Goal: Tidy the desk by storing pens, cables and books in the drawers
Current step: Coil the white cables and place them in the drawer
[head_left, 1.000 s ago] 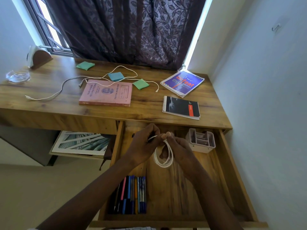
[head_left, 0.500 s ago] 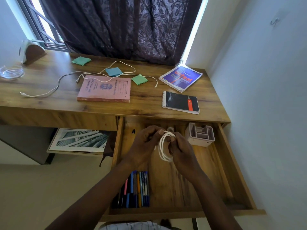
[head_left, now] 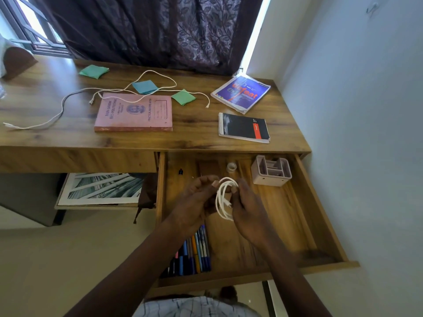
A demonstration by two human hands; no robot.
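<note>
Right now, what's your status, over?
Left hand and right hand hold coiled white cable over open drawer. Pens in drawer. Loose cables, books on desk. Nothing in the way.

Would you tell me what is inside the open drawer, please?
Pens lie near left, a pink organizer far right, a clear roll and small black item at the back. The left hand and right hand hold a coiled cable over the drawer, hiding the floor beneath.

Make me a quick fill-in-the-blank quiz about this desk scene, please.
1. The left hand and right hand hold a coiled ____ cable.
2. The pens lie in the open ____.
3. The Practical Record Book on the desk is ____.
Answers: white; drawer; pink.
</note>
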